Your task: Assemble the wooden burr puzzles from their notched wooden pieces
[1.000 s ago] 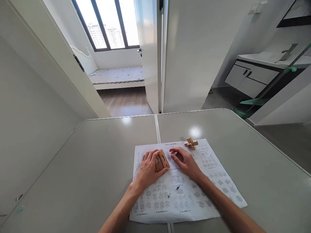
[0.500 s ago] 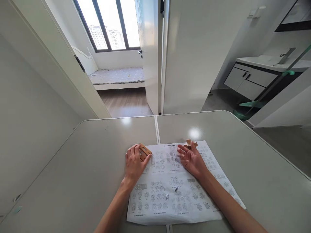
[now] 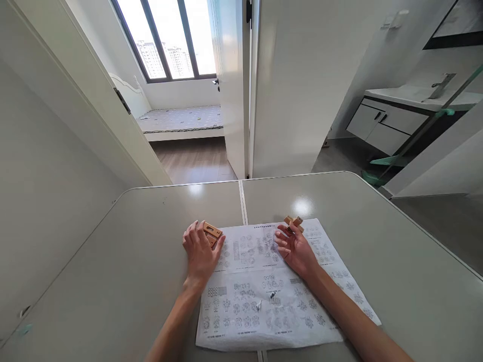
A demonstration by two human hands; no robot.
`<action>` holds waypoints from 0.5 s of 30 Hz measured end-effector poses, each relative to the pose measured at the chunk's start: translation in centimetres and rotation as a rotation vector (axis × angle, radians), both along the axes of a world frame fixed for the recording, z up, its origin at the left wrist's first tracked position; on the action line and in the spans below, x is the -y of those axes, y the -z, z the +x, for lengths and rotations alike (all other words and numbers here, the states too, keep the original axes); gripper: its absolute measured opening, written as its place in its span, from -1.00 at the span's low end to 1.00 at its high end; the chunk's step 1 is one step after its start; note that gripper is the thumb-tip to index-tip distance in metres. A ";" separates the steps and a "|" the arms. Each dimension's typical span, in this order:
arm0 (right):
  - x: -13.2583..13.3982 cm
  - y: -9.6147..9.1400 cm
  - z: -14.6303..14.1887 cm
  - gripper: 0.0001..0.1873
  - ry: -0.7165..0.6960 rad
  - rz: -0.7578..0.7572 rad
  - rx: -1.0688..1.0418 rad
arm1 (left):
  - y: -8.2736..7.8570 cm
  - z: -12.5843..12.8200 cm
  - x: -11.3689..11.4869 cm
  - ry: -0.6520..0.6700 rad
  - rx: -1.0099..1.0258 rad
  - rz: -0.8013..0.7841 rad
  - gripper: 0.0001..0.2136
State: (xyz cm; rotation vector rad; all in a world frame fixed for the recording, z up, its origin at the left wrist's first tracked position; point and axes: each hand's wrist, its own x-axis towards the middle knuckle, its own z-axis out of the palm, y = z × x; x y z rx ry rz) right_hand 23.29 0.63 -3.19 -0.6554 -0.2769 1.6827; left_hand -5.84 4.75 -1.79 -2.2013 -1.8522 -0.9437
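My left hand (image 3: 199,251) lies on a small stack of flat wooden puzzle pieces (image 3: 211,234) at the upper left corner of a printed instruction sheet (image 3: 271,296), fingers curled around them. Over the sheet's upper middle, my right hand (image 3: 296,249) grips a cross-shaped wooden puzzle (image 3: 293,222) with its fingertips. Both hands rest on a grey folding table (image 3: 113,281).
The table has a seam (image 3: 241,201) running down its middle and rounded far corners. Beyond it an open doorway leads to a room with a window and wooden floor (image 3: 192,158). A vanity cabinet (image 3: 392,125) and green mop (image 3: 385,163) stand at the right.
My left hand slid the wooden pieces from the sheet's middle out to its upper left corner. My right hand moved up to the cross-shaped puzzle and took hold of it.
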 end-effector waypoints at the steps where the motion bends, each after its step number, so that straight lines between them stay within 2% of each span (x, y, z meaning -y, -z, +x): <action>1: 0.1 -0.2 -0.4 -0.68 0.000 0.008 0.031 | -0.5 0.4 0.3 0.037 0.022 0.027 -0.47; 4: 0.8 -0.8 -1.6 -0.62 -0.075 0.114 0.206 | -1.9 1.8 1.3 0.269 0.168 0.007 -0.66; 5: 1.1 -0.9 -2.1 -0.59 -0.110 0.156 0.284 | -2.3 2.3 1.7 0.364 0.244 -0.059 -0.71; 7: 1.6 -1.0 -2.8 -0.53 -0.209 0.258 0.409 | -2.8 3.0 2.5 0.549 0.422 -0.298 -0.72; 9: 2.2 -1.0 -3.4 -0.51 -0.331 0.356 0.455 | -3.0 3.5 3.1 0.720 0.621 -0.537 -0.65; 11: 2.7 -1.1 -3.7 -0.50 -0.446 0.421 0.482 | -2.8 4.0 3.6 0.866 0.804 -0.696 -0.46; 13: 3.0 -1.2 -4.0 -0.47 -0.535 0.478 0.531 | -2.4 4.4 4.0 0.941 0.936 -0.830 -0.28; 15: 3.3 -1.5 -4.1 -0.43 -0.585 0.528 0.613 | -2.0 4.7 4.3 0.948 1.027 -0.909 -0.20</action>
